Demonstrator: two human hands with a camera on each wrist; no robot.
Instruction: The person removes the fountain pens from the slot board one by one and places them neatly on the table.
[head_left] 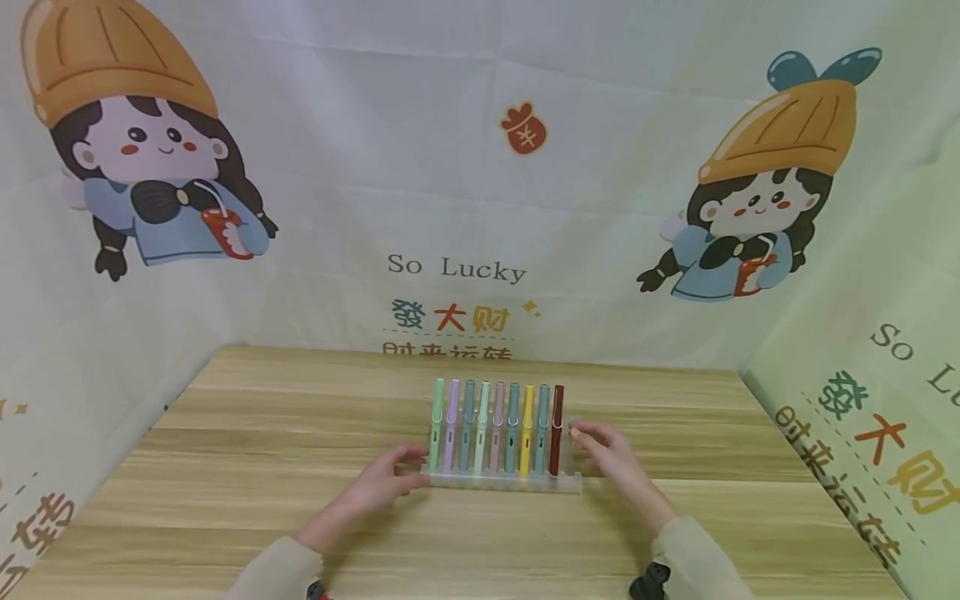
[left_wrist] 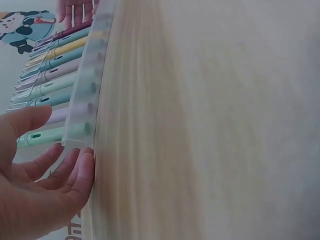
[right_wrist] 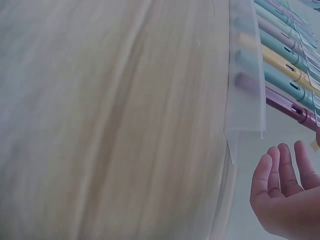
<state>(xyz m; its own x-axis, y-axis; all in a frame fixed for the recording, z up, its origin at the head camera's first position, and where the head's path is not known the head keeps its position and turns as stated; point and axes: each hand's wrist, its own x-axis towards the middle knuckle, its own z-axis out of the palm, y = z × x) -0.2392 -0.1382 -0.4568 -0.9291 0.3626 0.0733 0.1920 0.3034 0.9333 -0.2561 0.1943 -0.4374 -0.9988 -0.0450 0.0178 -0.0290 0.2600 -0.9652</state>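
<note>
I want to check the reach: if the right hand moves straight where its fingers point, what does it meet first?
Probably the dark red pen, at the right end of the clear pen holder; the right hand points leftward beside it, though depth is uncertain.

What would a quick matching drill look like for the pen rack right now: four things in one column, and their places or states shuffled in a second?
Things:
1. dark red pen
2. light green pen
3. left hand
4. right hand

Places or states:
A. leftmost slot of the clear pen rack
B. fingers straight, touching the rack's left end
C. rightmost filled slot of the rack
D. open, beside the rack's right end by the dark red pen

Pairs: 1-C, 2-A, 3-B, 4-D
</note>
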